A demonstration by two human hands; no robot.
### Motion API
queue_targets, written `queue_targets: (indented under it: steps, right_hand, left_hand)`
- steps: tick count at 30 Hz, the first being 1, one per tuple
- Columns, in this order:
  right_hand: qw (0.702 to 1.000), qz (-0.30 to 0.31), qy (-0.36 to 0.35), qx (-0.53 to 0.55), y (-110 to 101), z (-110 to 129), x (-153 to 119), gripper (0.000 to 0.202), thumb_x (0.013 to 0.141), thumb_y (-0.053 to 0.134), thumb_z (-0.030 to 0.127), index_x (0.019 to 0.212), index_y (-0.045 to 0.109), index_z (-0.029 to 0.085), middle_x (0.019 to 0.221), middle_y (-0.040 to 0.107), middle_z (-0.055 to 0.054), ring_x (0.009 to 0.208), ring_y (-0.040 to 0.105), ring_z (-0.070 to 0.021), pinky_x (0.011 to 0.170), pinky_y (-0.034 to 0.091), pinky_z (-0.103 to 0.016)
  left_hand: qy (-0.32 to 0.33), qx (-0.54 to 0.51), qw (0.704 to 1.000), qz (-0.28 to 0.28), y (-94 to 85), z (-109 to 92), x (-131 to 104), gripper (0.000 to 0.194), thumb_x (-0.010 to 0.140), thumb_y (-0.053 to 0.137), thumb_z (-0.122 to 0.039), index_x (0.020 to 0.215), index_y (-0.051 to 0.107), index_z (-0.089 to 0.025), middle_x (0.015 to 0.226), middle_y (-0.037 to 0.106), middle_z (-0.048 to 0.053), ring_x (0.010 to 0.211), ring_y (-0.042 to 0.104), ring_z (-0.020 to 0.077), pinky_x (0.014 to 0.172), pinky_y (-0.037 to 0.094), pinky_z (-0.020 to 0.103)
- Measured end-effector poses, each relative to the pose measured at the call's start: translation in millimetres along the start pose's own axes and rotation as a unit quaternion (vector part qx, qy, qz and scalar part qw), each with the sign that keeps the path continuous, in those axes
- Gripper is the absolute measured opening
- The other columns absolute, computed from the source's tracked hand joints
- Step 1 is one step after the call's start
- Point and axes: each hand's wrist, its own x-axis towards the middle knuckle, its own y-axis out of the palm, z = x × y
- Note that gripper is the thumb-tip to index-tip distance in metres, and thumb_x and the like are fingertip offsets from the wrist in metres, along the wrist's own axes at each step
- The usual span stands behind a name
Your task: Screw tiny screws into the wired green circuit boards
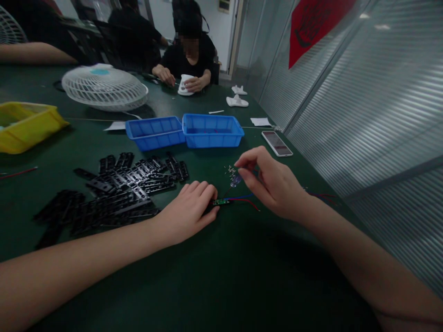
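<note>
My left hand [194, 210] rests on the table with its fingers closed round the end of a small green circuit board [221, 202], which sits in a dark strip. Red wire [249, 201] and blue wire run from the board to the right. Above and right of it, my right hand [273, 184] is curled, thumb and forefinger tips close together. A screwdriver [236, 180] with a clear bluish handle passes behind the thumb, its thin shaft slanting down toward the board. Whether a small screw is between the fingertips is too small to tell. Loose screws [230, 171] lie just beyond.
Black plastic strips [128, 184] are heaped left of my hands. Two blue bins [212, 138] stand ahead, a yellow bin [31, 131] far left. A white fan [104, 87] lies behind them. A phone [277, 143] is at right. Across the table a person [188, 55] handles a white part.
</note>
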Motion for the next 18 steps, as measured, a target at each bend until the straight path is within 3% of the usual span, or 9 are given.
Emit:
queue_targets:
  steps: [3, 10, 18]
  right_hand:
    - [1.0, -0.025, -0.004, 0.001, 0.0, -1.1, -0.2, 0.017, 0.094, 0.048, 0.03, 0.101, 0.056, 0.017, 0.089, 0.061, -0.003, 0.074, 0.056, -0.0114, 0.064, 0.041, -0.024]
    - [0.999, -0.015, -0.029, 0.027, -6.3, -3.0, 1.8, 0.024, 0.096, 0.044, 0.021, 0.114, 0.058, 0.017, 0.103, 0.063, -0.005, 0.09, 0.058, -0.0125, 0.073, 0.044, -0.024]
    - [0.998, -0.023, -0.027, -0.044, -8.5, -6.1, 2.8, 0.02, 0.095, 0.047, 0.027, 0.107, 0.06, 0.016, 0.101, 0.063, -0.005, 0.089, 0.059, -0.0139, 0.073, 0.045, -0.025]
  left_hand:
    - [-0.001, 0.001, 1.0, -0.001, -0.3, -0.2, 0.0, 0.017, 0.093, 0.044, -0.037, 0.095, 0.046, -0.02, 0.093, 0.051, 0.004, 0.086, 0.045, 0.0215, 0.075, 0.037, 0.036]
    - [0.002, 0.004, 1.0, -0.002, -0.5, 0.2, -0.5, 0.017, 0.093, 0.044, -0.037, 0.094, 0.045, -0.02, 0.093, 0.051, 0.004, 0.086, 0.045, 0.0212, 0.075, 0.036, 0.036]
    - [0.0, 0.002, 1.0, 0.001, 0.1, -0.5, -0.3, 0.016, 0.093, 0.045, -0.036, 0.094, 0.045, -0.02, 0.093, 0.05, 0.003, 0.086, 0.044, 0.0208, 0.076, 0.036, 0.036]
